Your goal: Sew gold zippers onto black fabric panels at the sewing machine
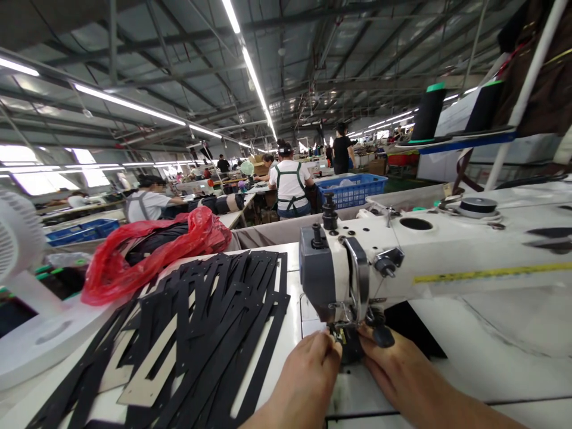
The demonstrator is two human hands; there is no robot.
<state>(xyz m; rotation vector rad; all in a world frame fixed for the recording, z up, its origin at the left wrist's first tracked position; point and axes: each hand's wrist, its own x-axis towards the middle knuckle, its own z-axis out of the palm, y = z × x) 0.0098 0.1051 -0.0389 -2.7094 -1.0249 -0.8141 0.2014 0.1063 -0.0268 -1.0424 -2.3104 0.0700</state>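
A white and grey sewing machine (317, 274) stands at the right, its head above both hands. Under its presser foot area lies a small dark piece (352, 347). On the left side of that piece, my left hand (315, 363) has its fingers bent and pinched at the edge. My right hand (395, 360) is on the other side, its fingers pressed on the piece and partly hidden by the machine. Black material (413, 328) lies on the bed behind my right hand.
Many black strips (214, 333) cover the table at the left, beside a red plastic bag (156, 253). A white fan (27, 298) stands at the far left. Thread cones (426, 113) sit at the upper right. People work ahead near a blue basket (353, 192).
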